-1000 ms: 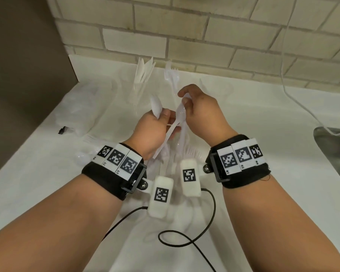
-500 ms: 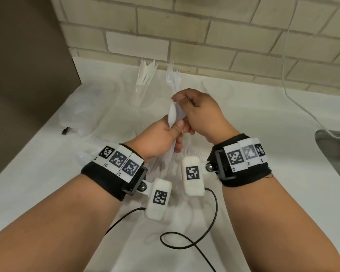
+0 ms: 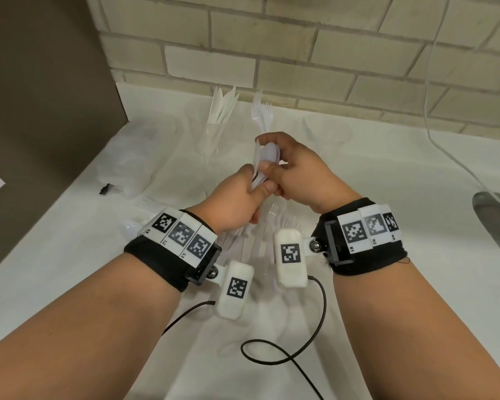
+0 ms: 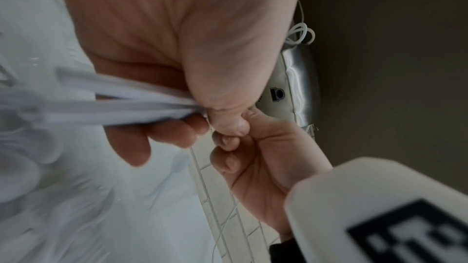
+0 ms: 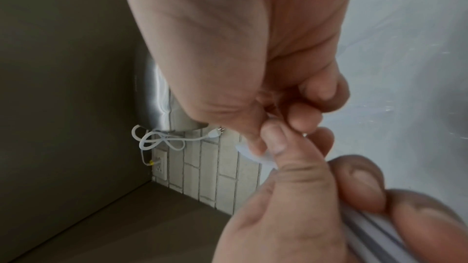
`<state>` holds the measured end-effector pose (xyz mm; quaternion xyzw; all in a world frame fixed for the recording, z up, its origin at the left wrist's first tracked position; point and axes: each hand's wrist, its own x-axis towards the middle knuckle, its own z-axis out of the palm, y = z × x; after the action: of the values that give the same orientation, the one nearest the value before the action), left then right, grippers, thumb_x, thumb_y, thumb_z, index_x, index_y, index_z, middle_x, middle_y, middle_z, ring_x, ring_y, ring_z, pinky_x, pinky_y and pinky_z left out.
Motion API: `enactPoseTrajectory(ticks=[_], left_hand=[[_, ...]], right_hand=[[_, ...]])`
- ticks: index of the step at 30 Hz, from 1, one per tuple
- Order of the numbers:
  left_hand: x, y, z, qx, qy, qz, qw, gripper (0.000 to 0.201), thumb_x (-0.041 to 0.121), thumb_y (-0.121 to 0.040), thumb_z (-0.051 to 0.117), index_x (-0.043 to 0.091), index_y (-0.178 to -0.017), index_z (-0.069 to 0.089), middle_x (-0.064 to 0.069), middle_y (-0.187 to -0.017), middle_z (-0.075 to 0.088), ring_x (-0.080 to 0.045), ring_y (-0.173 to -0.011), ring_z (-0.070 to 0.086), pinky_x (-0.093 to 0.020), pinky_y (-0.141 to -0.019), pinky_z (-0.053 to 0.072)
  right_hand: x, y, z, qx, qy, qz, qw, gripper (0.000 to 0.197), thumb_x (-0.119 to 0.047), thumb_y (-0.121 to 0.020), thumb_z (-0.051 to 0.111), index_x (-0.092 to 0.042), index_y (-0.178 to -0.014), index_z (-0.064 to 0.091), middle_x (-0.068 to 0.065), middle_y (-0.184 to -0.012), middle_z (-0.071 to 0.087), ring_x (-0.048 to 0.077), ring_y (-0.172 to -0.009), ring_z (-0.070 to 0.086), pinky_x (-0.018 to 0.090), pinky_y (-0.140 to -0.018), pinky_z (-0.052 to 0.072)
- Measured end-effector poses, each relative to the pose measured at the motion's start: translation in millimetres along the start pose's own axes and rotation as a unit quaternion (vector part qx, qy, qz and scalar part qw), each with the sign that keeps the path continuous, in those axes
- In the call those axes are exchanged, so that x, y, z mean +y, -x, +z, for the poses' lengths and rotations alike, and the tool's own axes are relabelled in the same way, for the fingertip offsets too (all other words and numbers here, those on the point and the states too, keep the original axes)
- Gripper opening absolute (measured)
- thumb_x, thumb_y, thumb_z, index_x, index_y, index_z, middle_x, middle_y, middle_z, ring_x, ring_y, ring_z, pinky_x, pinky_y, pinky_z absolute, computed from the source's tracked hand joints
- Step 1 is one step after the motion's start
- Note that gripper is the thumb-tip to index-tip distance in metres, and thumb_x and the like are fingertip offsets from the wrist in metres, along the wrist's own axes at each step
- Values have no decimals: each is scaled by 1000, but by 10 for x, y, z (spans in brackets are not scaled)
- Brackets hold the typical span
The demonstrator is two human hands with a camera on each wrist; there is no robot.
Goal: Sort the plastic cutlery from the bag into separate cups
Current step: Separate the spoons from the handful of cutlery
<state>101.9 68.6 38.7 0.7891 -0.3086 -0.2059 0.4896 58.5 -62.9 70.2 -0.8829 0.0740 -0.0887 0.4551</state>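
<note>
Looping across the white counter (image 3: 70, 269) nearest the camera, a black cable (image 3: 286, 353) is seen running from the wrist-mounted units. Just beyond the wrists, loose plastic cutlery (image 3: 274, 226) is spread on the crinkled clear bag (image 3: 156, 180), with fork tines visible beneath the hands.

Above this pile, a bundle of white spoons (image 3: 264, 163) is gripped by the left hand (image 3: 237, 200), whose fingers and thumb are curled round the handles; in the left wrist view the handles (image 4: 121, 103) are shown fanning out from the closed fist (blurred, so no count can be given). The bowls of the bundle are pinched at the top by the right hand (image 3: 298, 171), with its thumb and forefinger closed on them, and the two hands are touching. In the right wrist view a white spoon edge (image 5: 253, 155) is seen caught between the fingertips.

Farther back, near the tiled wall (image 3: 300, 59), two clear cups are standing side by side: knives (image 3: 223, 106) are held upright in the left one, forks (image 3: 261, 114) in the one just to its right. A third clear cup (image 3: 326, 131) is faintly made out to the right of these (its contents cannot be told). A white cord (image 3: 445, 145) is hung down the wall towards the steel sink (image 3: 497, 223) at the right edge.
</note>
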Motion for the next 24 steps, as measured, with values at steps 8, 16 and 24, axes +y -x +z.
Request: enactPoseTrajectory(ticks=[8, 16, 24], left_hand=[[-35, -45, -6, -16, -41, 31, 999, 20, 31, -100, 40, 12, -106, 40, 2, -74, 52, -13, -63, 53, -32, -60, 47], [-55, -34, -35, -69, 24, -22, 997, 14, 29, -101, 38, 18, -98, 46, -4, -81, 55, -16, -68, 56, -39, -72, 51], [-185, -42, -220, 33, -80, -17, 996, 33, 31, -99, 43, 19, -129, 49, -1, -120, 55, -16, -106, 56, -29, -90, 44]], right_hand=[[-40, -51, 0, 44, 16, 12, 999, 28, -20, -97, 46, -17, -125, 52, 6, -95, 63, 4, -53, 54, 22, -55, 45], [-2, 16, -20, 45, 16, 17, 999, 28, -9, -95, 43, -20, -120, 49, 8, -91, 61, 18, -50, 57, 32, -50, 54], [138, -64, -600, 223, 63, -5, 973, 23, -6, -94, 39, -19, -111, 50, 10, -95, 63, 22, -64, 61, 27, -54, 49]])
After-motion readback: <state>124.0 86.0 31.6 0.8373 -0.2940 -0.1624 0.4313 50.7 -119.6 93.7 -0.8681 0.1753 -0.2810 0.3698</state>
